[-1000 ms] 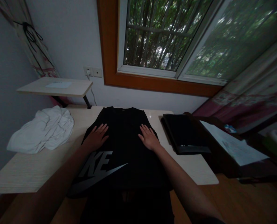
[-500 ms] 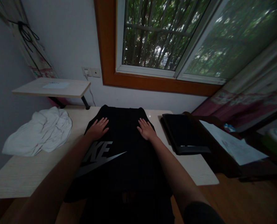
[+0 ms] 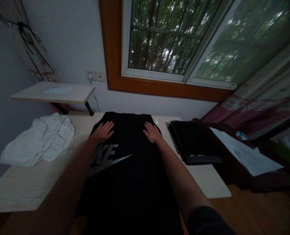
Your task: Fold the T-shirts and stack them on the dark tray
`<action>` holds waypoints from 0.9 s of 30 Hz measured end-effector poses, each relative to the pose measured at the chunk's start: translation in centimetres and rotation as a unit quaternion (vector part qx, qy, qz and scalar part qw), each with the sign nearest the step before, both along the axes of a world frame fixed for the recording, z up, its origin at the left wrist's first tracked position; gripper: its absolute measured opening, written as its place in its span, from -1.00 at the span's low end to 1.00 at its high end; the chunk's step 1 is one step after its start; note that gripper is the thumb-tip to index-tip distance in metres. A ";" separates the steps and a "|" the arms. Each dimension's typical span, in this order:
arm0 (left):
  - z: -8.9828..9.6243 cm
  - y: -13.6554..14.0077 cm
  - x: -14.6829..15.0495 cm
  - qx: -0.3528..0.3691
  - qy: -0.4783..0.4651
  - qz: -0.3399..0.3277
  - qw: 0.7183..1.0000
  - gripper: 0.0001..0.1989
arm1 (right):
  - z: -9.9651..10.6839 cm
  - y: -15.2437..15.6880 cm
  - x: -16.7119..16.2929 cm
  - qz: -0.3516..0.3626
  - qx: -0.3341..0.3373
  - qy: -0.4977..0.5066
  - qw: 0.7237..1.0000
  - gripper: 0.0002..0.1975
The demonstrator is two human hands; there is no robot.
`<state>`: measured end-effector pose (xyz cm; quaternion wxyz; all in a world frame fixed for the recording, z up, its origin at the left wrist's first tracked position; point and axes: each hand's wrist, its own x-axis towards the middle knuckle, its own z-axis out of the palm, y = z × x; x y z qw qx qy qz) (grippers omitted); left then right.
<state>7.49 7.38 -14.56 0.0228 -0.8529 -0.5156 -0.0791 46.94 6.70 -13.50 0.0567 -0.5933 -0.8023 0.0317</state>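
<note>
A black garment (image 3: 130,137) with a grey printed logo, probably a T-shirt, lies spread over the pale wooden table (image 3: 83,124). Its near part hangs toward my body, where the dark cloth is hard to tell apart. My left hand (image 3: 103,132) rests flat on the upper left of the cloth, fingers stretched out and spread. On the upper right side lies my right hand (image 3: 152,132), also flat with its fingers apart. Neither hand grips the fabric. My left forearm covers part of the lettering.
A crumpled white cloth (image 3: 42,138) lies on the table's left side, below a small raised shelf (image 3: 54,95) with a paper on it. At right are a black folder-like item (image 3: 194,140) and a dark surface holding a white sheet (image 3: 245,151). The window wall stands behind.
The garment's far edge now lies lower and flatter, and its printed logo shows slightly farther up. Both hands stay flat in nearly the same spots.
</note>
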 end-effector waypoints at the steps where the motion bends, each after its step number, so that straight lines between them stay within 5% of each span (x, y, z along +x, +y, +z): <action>1: 0.0 0.1 0.0 0.000 -0.003 0.000 1.000 -0.37 | 0.0 0.1 0.0 0.001 0.000 0.002 1.000 -0.32; 19: 0.6 -0.6 -0.4 0.065 -0.068 0.025 0.995 -0.41 | 0.1 0.1 -0.2 -0.005 0.026 0.004 1.000 -0.34; 27: 0.6 -2.0 -1.4 0.017 -0.025 0.046 0.998 -0.41 | 0.3 -0.6 -0.5 -0.011 0.043 -0.010 0.999 -0.38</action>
